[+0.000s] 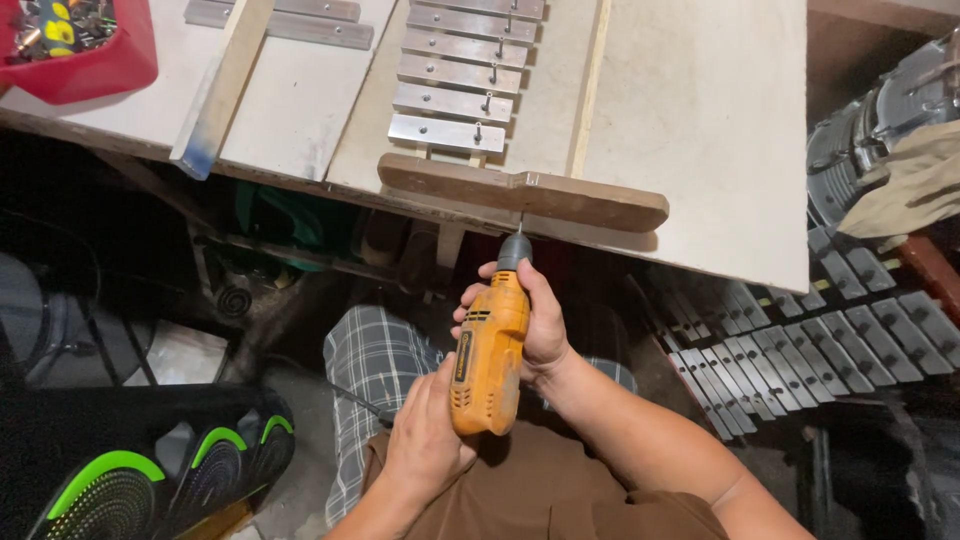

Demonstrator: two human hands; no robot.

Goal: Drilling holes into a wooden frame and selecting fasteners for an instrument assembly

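Far left on the workbench (700, 120): a red tray (90, 55) of small hardware is seen at the corner, with a pale wooden strip (215, 90) lying slantwise just beside it.

Centre: a row of flat metal bars (455, 90) is laid across two rails, each bar pinned by a small screw. A dark wooden block (520, 195) is set along the bench edge, touching the end of the rails.

The left hand (425, 430) is wrapped around the rear grip of the drill (488, 350). The right hand (540, 320) is clasped around the drill's body just behind the chuck. Both hands are closed firmly on the tool.

Drill: orange-yellow casing, dark grey chuck, thin bit. It is held below the bench edge, pointed up at the front face of the wooden block. The bit tip appears to be touching the block, though contact cannot be confirmed from this angle.

Judged for the step in hand: the bit is best kept square to the block's face, pressure applied straight along the drill's axis, the forward hand used to steady against wander.

Right: more metal bars (800, 350) are stacked on a lower rack, well apart from the hands.
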